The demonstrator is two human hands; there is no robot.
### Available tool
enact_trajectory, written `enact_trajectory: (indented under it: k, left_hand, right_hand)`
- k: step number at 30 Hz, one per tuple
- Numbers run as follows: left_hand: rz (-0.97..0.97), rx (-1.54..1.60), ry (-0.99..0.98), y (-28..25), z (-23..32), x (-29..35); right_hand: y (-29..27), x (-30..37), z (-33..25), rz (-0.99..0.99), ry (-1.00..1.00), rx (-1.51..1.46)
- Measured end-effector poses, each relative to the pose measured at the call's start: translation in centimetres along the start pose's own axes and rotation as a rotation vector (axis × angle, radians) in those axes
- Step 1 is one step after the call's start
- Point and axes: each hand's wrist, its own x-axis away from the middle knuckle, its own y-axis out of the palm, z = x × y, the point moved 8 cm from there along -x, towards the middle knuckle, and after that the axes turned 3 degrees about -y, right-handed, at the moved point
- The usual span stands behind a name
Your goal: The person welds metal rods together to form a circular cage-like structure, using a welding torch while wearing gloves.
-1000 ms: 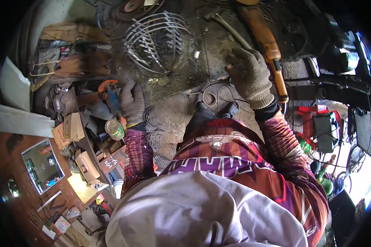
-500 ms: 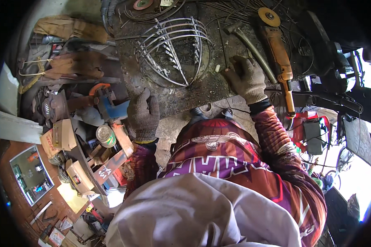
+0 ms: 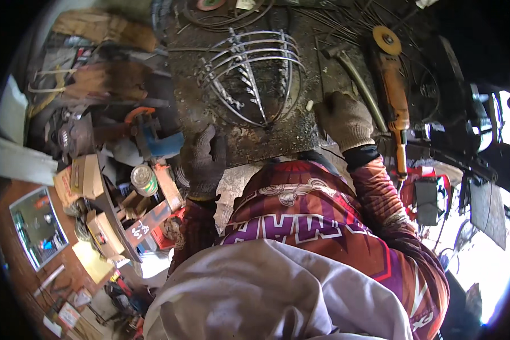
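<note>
My left hand (image 3: 203, 161), in a knitted work glove, rests at the near left edge of the dark worktable (image 3: 249, 141). Its fingers are extended, and nothing shows in them. Farther right, my gloved right hand (image 3: 348, 122) lies on the table's near edge, fingers apart from the thumb and without any visible object. Between and beyond both hands lies a shiny metal frame (image 3: 258, 85) of curved rods and straight bars meeting in a point. A hammer (image 3: 357, 82) with a metal handle lies just beyond my right hand. A small pale piece (image 3: 309, 105) sits beside that hand.
An orange angle grinder (image 3: 393, 90) with a yellow disc lies right of the hammer. Thin rods (image 3: 334, 28) and coiled wire (image 3: 226, 22) occupy the far side. At left are a blue tool (image 3: 161, 144), a can (image 3: 144, 180) and open cardboard boxes (image 3: 104, 232).
The whole view has shifted a little, so the table and its contents appear farther right and lower. My hands stay near the same table edges; the right hand's fingers look closer together.
</note>
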Motion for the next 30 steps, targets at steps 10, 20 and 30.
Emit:
enact_trajectory:
  k: [10,20,30]
  left_hand:
    - [0.053,0.114,-0.069,-1.2,0.1,0.9]
    - [-0.215,0.597,-0.164,1.3,17.0,-6.2]
    - [-0.211,0.666,-0.731,-1.1,10.5,-4.6]
  right_hand:
    - [0.1,-1.3,5.0,-0.247,-0.061,-0.889]
    - [-6.0,1.8,-2.8,-0.151,-0.405,-1.061]
    - [-4.4,0.2,-6.0,0.141,-1.021,-0.575]
